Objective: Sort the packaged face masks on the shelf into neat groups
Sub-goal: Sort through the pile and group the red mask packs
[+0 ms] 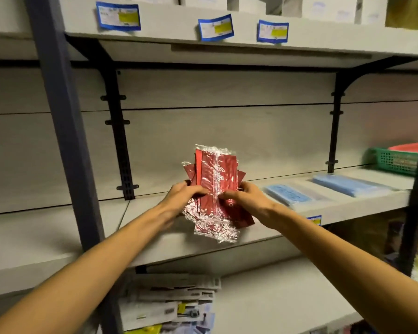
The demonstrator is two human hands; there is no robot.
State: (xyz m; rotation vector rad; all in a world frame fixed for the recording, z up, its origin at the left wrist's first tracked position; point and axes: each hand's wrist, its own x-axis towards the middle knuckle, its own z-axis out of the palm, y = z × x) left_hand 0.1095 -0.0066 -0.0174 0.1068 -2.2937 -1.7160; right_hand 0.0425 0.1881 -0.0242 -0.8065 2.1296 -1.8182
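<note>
Left hand (184, 192) and right hand (245, 196) both pinch the bunch of red masks (214, 189) at mid-height, fingers curled round its edges, held upright just above the shelf (155, 213) front. Packs fanned and uneven, maybe 4 or 5, hard to count through the glare. Thin plastic wrap: light, floppy, slippery, packs will slide on each other. Best grip is the long edges, squeeze to square up. 2 stacks of blue masks (287, 195) lie flat on the shelf, right of the red bunch.
</note>
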